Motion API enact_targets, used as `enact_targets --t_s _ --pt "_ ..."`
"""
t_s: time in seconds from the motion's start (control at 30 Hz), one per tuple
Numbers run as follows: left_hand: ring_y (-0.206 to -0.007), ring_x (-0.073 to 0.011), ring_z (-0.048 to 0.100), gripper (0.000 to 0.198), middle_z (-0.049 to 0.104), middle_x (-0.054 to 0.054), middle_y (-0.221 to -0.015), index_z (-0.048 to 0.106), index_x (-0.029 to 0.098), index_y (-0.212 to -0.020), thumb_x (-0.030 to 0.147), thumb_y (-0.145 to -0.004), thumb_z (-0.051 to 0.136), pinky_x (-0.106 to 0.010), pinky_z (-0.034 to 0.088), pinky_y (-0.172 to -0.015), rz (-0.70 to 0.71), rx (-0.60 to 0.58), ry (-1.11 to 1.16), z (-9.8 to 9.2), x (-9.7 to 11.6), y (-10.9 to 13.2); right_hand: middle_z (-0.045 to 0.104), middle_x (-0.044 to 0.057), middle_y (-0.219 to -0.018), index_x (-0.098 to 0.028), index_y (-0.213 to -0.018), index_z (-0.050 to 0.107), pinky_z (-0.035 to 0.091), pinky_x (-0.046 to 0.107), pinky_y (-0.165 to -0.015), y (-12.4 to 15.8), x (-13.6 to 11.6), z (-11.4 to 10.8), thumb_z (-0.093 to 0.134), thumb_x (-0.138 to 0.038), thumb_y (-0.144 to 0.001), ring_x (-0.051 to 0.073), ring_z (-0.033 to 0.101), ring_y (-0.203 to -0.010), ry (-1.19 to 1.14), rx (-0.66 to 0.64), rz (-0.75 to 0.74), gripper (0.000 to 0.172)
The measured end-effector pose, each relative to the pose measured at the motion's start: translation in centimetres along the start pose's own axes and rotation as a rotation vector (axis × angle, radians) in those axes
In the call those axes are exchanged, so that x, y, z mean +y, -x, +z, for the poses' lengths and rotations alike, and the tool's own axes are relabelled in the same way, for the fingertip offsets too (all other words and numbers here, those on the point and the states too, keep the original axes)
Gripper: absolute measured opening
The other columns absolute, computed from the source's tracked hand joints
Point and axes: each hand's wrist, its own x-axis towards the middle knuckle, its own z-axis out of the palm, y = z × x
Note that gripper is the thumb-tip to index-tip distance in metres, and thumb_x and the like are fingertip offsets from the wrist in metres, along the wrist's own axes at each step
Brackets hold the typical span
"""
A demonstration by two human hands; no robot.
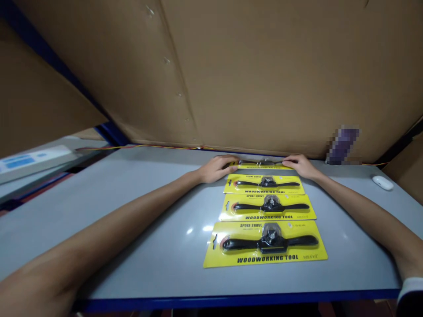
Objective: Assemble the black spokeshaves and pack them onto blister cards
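You have both hands up at the far pack, the last of four yellow spoke shave packs running in a column beyond the front pack. Your left hand has its thumb and fingers closed around the left end; your right hand has bent fingers on the right end, but its underside is hidden, so I cannot tell whether it is clamped or only touching. The hands are well apart, with the far pack between them.

Directly beyond the front pack lies the third pack, just beside it, then the second pack. Farther out, past a narrow strip of table, is the far pack, roughly in line with the front pack. A white case sits beyond the front pack and to its right, well apart.

I judge the step in hand to be placing or straightening the far pack. The next move seems to call for small, matched pushes from both hands so its edge runs parallel to the front pack's, then an even release. Push one end harder and you could twist it out of line.
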Motion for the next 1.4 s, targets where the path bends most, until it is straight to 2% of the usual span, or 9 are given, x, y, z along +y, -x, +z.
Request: enact_targets --t_s 0.13,0.27,0.43,0.53,0.73,0.93,1.17,1.3,1.4 --pt "-0.122 -0.0339 0.066 0.067 0.072 -0.014 -0.133 0.072 0.016 -0.125 0.069 -0.085 0.058 -0.040 0.048 -0.108 -0.066 0.058 -0.003 0.0 0.3 -0.1 0.082 0.005 -0.090 -0.022 -0.082 0.082 0.054 0.040 -0.082 -0.5 -0.5 -0.4 0.074 -0.064 -0.077 0.028 0.072 -0.085 -0.080 -0.003 0.110 0.043" --pt "-0.088 -0.0256 0.068 0.054 0.078 -0.006 -0.092 0.077 0.018 -0.093 0.068 -0.085 0.058 -0.032 0.050 -0.083 -0.106 0.154 0.041 -0.1 0.4 0.0 0.081 0.007 -0.082 -0.021 -0.077 0.081 0.055 0.039 -0.075 -0.8 -1.3 0.0 0.078 -0.061 -0.076 0.027 0.072 -0.077 -0.167 -0.052 0.192 0.040" --pt "-0.050 -0.0103 0.036 0.062 0.039 0.003 -0.048 0.046 0.020 -0.050 0.069 -0.082 0.063 -0.026 0.027 -0.051 -0.197 0.262 0.186 -0.1 -0.3 0.1 0.082 0.010 -0.104 -0.020 -0.099 0.079 0.058 0.042 -0.085 -0.9 -1.6 0.7 0.061 -0.066 -0.088 0.030 0.075 -0.096 -0.328 -0.049 0.164 0.050" --pt "-0.048 -0.0080 0.030 0.062 0.035 0.005 -0.048 0.043 0.020 -0.052 0.071 -0.077 0.069 -0.024 0.022 -0.048 -0.250 0.189 0.345 -0.2 -0.3 -0.1 0.082 0.009 -0.104 -0.020 -0.100 0.079 0.058 0.040 -0.083 -1.0 -1.2 0.3 0.081 -0.051 -0.072 0.029 0.074 -0.093 -0.352 -0.090 0.135 0.042" --pt "-0.059 -0.0162 0.057 0.056 0.064 -0.002 -0.059 0.064 0.017 -0.062 0.069 -0.064 0.084 -0.025 0.047 -0.054 -0.326 -0.068 0.572 -1.6 0.4 -0.1 0.079 0.007 -0.086 -0.018 -0.087 0.076 0.055 0.036 -0.070 -1.3 -0.1 -0.3 0.087 -0.043 -0.066 0.022 0.070 -0.074 -0.330 -0.208 0.127 0.035" --pt "-0.072 -0.0223 0.068 0.046 0.076 -0.008 -0.075 0.073 0.016 -0.072 0.061 -0.071 0.082 -0.031 0.057 -0.066 -0.353 -0.098 0.588 -2.5 -0.6 0.0 0.076 0.003 -0.076 -0.020 -0.078 0.073 0.054 0.034 -0.069 -1.6 0.3 0.5 0.091 -0.050 -0.064 0.019 0.066 -0.069 -0.345 -0.119 0.111 0.037" --pt "-0.087 -0.0275 0.072 0.051 0.080 -0.011 -0.091 0.078 0.018 -0.083 0.066 -0.068 0.082 -0.039 0.060 -0.081 -0.374 -0.084 0.610 -2.8 -2.1 -0.2 0.078 0.006 -0.078 -0.020 -0.078 0.076 0.058 0.034 -0.065 -1.6 0.3 0.2 0.088 -0.058 -0.065 0.019 0.069 -0.067 -0.372 -0.191 0.140 0.042" --pt "-0.091 -0.0279 0.073 0.052 0.080 -0.012 -0.094 0.080 0.018 -0.083 0.068 -0.069 0.081 -0.040 0.060 -0.087 -0.350 -0.066 0.606 -3.2 -3.0 -0.1 0.079 0.007 -0.077 -0.020 -0.077 0.078 0.058 0.034 -0.064 -1.6 0.3 -0.6 0.089 -0.052 -0.066 0.019 0.070 -0.066 -0.357 -0.242 0.141 0.036" --pt "-0.094 -0.0282 0.073 0.050 0.080 -0.012 -0.100 0.080 0.018 -0.085 0.065 -0.069 0.082 -0.040 0.060 -0.087 -0.341 -0.018 0.590 -3.8 -3.9 0.0 0.081 0.008 -0.085 -0.019 -0.092 0.082 0.059 0.035 -0.064 -1.4 0.6 -1.4 0.088 -0.043 -0.068 0.020 0.071 -0.069 -0.345 -0.248 0.136 0.035"
